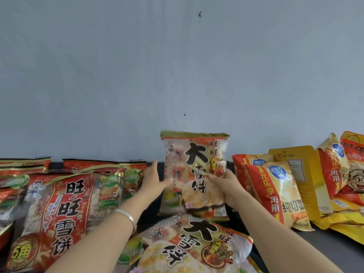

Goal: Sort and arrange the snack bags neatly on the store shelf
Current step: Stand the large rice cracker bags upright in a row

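An upright rice-cracker bag (194, 166) with big black characters stands at the middle of the shelf against the wall. My right hand (222, 184) pinches its lower right side, thumb on the front. My left hand (155, 179), fingers straight, presses flat against the bag's left edge. A second bag of the same kind (189, 245) lies flat in front, below both arms.
Red rice-cracker bags (59, 209) lie stacked at the left. Yellow-and-red chip bags (275, 192) and a yellow carton (301, 170) stand at the right. A dark shelf surface (323, 247) shows at the lower right. A pale wall (177, 75) rises behind.
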A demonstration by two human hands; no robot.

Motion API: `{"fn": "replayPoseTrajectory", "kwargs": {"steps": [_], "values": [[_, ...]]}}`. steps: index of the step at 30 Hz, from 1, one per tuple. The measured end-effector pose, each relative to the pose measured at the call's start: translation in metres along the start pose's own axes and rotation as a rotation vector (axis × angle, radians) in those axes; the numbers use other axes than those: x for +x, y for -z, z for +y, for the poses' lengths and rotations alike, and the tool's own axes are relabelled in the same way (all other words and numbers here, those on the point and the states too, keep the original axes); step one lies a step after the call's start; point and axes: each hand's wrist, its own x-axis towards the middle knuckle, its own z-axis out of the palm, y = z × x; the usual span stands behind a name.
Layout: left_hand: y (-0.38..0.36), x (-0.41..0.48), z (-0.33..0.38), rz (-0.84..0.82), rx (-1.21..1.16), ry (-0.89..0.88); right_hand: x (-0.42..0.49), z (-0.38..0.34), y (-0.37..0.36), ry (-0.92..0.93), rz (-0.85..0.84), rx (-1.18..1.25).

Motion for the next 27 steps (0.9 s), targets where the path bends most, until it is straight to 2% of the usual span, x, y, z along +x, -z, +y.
{"fn": "replayPoseTrajectory", "kwargs": {"steps": [3, 7, 10, 17, 21, 23, 27], "values": [[-0.011, 0.002, -0.035, -0.273, -0.095, 0.200, 0.010, 0.025, -0.009, -0.041, 0.068, -0.269], [-0.025, 0.009, -0.049, -0.372, -0.164, 0.274, 0.018, 0.043, -0.013, -0.170, 0.008, -0.406], [-0.028, 0.008, -0.045, -0.364, -0.204, 0.323, 0.011, 0.033, -0.014, -0.215, -0.004, -0.500], [-0.027, 0.002, -0.039, -0.365, -0.049, 0.318, 0.001, 0.026, -0.016, -0.178, 0.024, -0.697], [-0.020, -0.008, -0.026, -0.272, 0.062, 0.295, -0.018, 0.014, -0.019, 0.096, 0.143, -0.889], [-0.017, -0.017, -0.019, -0.242, 0.150, 0.260, -0.029, 0.007, -0.021, 0.150, 0.046, -0.945], [-0.011, -0.040, -0.005, -0.367, 0.291, 0.224, -0.054, -0.001, -0.024, 0.048, -0.344, -1.078]]}}
